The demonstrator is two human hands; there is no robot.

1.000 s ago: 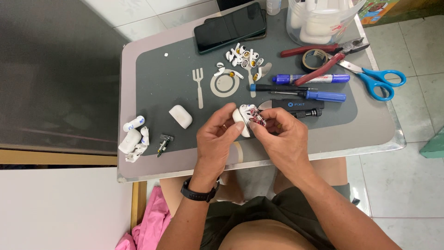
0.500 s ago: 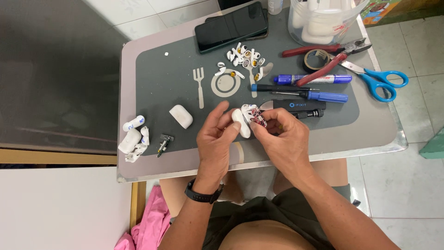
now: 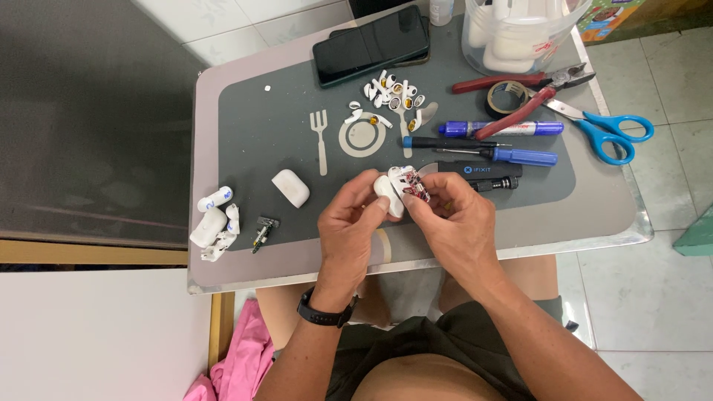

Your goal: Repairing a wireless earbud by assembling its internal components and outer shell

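Fingers, left hand [image 3: 355,230]: thumb and fingertips pinched on the white earbud-case shell [image 3: 389,196], holding it just above the worktop's near edge.
Fingers, right hand [image 3: 454,223]: closed narrowly on the small red-and-white inner part [image 3: 414,188], which touches the shell's right side.
Change: against the pictures of a second and half a second ago, both hands sit in almost the same spot; the shell and inner part look only slightly turned, the grip unchanged.
Meaning: judging by this, the fiddly work on the two pieces is going on in place, with nothing set down or picked up.
Where the piece is: in the air between the two hands, over the grey mat [image 3: 245,126], in front of the black tool bar [image 3: 479,169].
Near left: a white oval case [image 3: 290,187] lies on the mat, well apart from the hands.
Far side: a heap of small white parts [image 3: 392,93], a dark phone [image 3: 371,44].
Right side: blue screwdriver [image 3: 483,153], blue marker [image 3: 499,128], red pliers [image 3: 523,95], blue scissors [image 3: 605,128], tape roll [image 3: 508,96].
Left edge: a few white pieces [image 3: 212,223] on the worktop [image 3: 594,215].
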